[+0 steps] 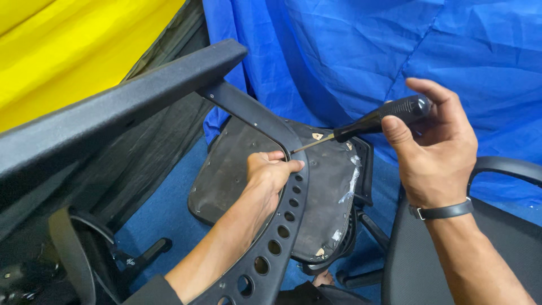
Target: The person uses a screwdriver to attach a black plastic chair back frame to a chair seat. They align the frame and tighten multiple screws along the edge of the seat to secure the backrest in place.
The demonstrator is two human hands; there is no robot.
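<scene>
Screwdriver point(370, 121): black, finely stippled handle tapering to a thin metal shaft; tip meets the curved chair arm bracket point(282, 226) just above the left hand's knuckles. The tool lies nearly level, handle to the right and slightly raised.

Right hand point(435, 149): closed around the screwdriver handle, thumb along the near side, fingers curled over the top. Dark strap on the wrist.

Left hand point(271, 172): fingers wrapped tightly around the inner edge of the bracket, gripping it beside the shaft's tip.

Bracket: matte black moulded plastic, a long arc with a row of round holes down its length, joined at the top to a straight, grainy-textured armrest bar point(118, 107) running up-left.

Behind the bracket: upturned seat pan point(333, 186), dull grey fabric underside with rounded corners, bits of clear tape and small tan paper scraps stuck on.

Lower right: second chair point(418, 265), dark woven seat fabric, smooth curved armrest.

Lower left: black chair base with legs, resting on a blue floor point(164, 209).

Backdrop: crinkled blue cloth point(350, 51), glossy yellow cloth point(68, 45) at upper left.
</scene>
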